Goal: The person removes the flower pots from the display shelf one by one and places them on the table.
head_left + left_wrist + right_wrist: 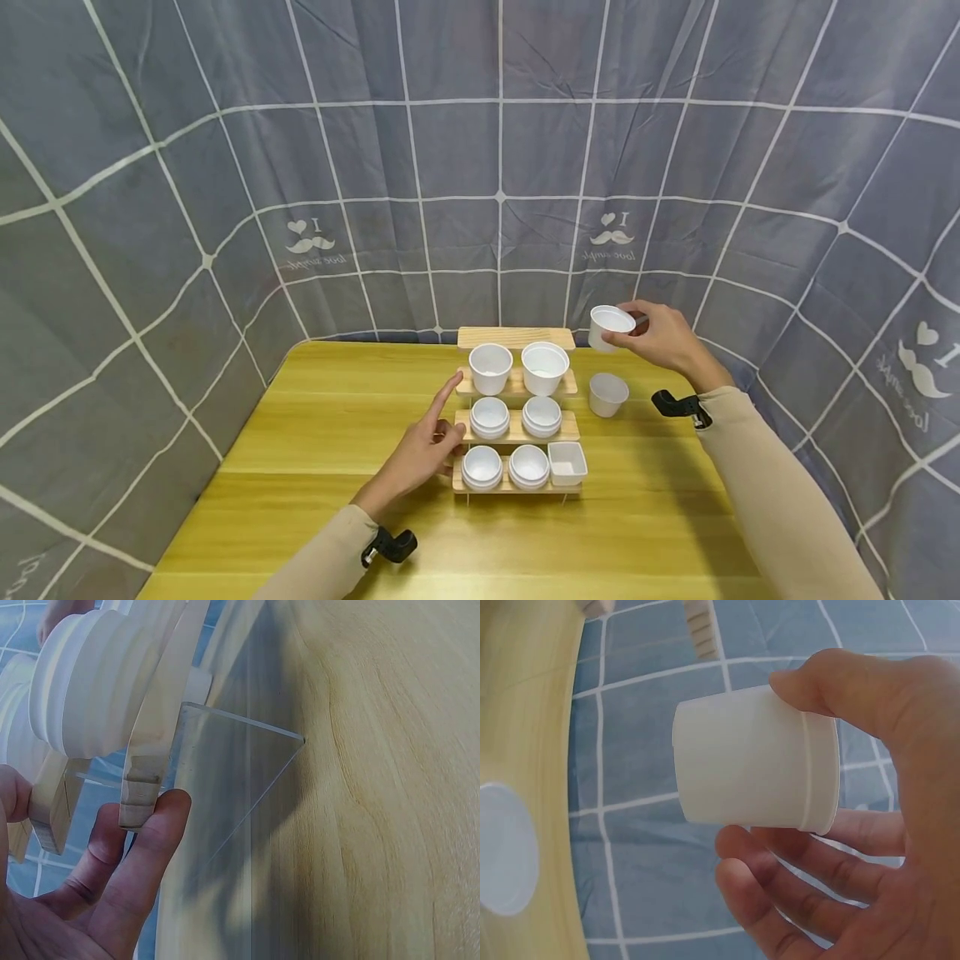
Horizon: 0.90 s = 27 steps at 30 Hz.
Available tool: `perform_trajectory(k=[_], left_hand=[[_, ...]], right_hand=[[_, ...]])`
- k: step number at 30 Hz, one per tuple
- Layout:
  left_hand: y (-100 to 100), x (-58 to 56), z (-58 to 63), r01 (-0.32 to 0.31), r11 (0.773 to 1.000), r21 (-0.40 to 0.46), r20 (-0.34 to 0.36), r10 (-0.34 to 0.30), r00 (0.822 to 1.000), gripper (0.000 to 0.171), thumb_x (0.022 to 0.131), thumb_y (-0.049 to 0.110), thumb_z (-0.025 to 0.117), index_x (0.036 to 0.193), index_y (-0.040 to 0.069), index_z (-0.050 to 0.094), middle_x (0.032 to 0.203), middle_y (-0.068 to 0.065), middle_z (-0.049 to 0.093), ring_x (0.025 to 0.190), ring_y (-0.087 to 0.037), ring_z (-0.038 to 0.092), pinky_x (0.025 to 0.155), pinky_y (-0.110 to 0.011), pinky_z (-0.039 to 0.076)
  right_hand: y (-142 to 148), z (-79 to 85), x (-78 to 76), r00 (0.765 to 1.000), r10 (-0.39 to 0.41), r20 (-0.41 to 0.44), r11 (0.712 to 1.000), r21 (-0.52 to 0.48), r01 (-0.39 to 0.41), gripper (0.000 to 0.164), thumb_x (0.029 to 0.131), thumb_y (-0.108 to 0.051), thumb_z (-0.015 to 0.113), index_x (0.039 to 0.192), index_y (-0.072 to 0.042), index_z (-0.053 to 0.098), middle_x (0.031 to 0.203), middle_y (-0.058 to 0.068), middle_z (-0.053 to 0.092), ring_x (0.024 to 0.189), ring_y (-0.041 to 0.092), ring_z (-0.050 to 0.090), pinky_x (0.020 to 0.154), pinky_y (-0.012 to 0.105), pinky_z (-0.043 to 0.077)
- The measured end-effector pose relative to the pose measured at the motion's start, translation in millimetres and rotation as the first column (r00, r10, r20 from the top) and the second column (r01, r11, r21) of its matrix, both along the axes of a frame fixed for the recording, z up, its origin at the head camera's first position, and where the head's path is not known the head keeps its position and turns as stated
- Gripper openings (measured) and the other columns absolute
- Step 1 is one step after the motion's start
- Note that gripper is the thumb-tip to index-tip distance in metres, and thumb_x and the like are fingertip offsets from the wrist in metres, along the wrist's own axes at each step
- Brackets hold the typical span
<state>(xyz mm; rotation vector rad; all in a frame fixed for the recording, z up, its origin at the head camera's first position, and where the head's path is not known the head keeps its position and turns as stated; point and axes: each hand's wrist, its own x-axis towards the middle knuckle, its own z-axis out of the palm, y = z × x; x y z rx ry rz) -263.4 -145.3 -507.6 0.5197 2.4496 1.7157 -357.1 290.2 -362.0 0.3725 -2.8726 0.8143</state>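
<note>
A tiered wooden stand point(517, 427) with clear side supports carries rows of white cups and small pots. At its left end my left hand point(423, 446) holds it: the index finger points along the upper tiers, the thumb lies at the middle board, and other fingers point(161, 832) bracket the end of the lowest board point(142, 787). To the right of the top tier, my right hand point(663, 337) holds a white plastic cup point(742, 761) in the air between thumb and fingers. In the head view this cup is upright with its mouth showing.
Another white cup point(607, 395) stands on the wooden table point(330, 433), just right of the stand. A square white dish point(567, 463) sits at the right end of the lowest tier. Behind the table hangs a grey checked curtain point(465, 233).
</note>
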Motion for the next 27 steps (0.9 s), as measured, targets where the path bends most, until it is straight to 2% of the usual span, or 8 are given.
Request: perform_trajectory(k=[6, 20, 24, 27], left_hand=[[1.7, 1.9, -4.6, -0.006, 1.000, 0.009, 0.007, 0.006, 1.000, 0.083, 0.120, 0.025, 0.065, 0.184, 0.055, 0.021, 0.094, -0.018, 0.075, 0.090, -0.027, 0.074, 0.066, -0.049, 0.075], [0.3, 0.6, -0.1, -0.006, 1.000, 0.009, -0.002, 0.006, 1.000, 0.082, 0.120, 0.026, 0.065, 0.183, 0.057, 0.022, 0.092, -0.013, 0.074, 0.091, -0.027, 0.076, 0.067, -0.047, 0.075], [1.0, 0.8, -1.2, -0.002, 1.000, 0.011, -0.003, 0.002, 1.000, 0.082, 0.120, 0.026, 0.065, 0.183, 0.057, 0.022, 0.094, -0.016, 0.076, 0.091, -0.027, 0.076, 0.066, -0.045, 0.075], [2.2, 0.4, -1.7, 0.001, 1.000, 0.011, -0.001, -0.001, 1.000, 0.083, 0.120, 0.026, 0.065, 0.183, 0.058, 0.021, 0.096, -0.018, 0.078, 0.092, -0.027, 0.076, 0.066, -0.045, 0.075]], right_hand=[[13.2, -15.7, 3.6, 1.000, -0.009, 0.001, 1.000, -0.006, 0.009, 0.080, 0.107, -0.049, 0.083, 0.163, 0.004, 0.062, 0.140, 0.030, 0.078, 0.119, 0.042, 0.080, 0.085, 0.036, 0.064], [35.2, -46.7, 4.9, 0.999, -0.038, -0.005, 0.999, -0.025, 0.038, 0.077, 0.106, -0.045, 0.086, 0.159, 0.006, 0.064, 0.132, 0.031, 0.080, 0.112, 0.042, 0.081, 0.079, 0.033, 0.063], [41.6, -55.6, 8.0, 0.999, -0.047, 0.016, 0.998, -0.029, 0.047, 0.080, 0.106, -0.047, 0.085, 0.162, 0.005, 0.062, 0.138, 0.033, 0.077, 0.115, 0.043, 0.080, 0.079, 0.032, 0.063], [47.4, -62.2, 10.4, 0.998, -0.060, 0.032, 0.998, -0.025, 0.061, 0.081, 0.106, -0.047, 0.085, 0.163, 0.004, 0.061, 0.143, 0.034, 0.075, 0.117, 0.045, 0.079, 0.081, 0.036, 0.066]])
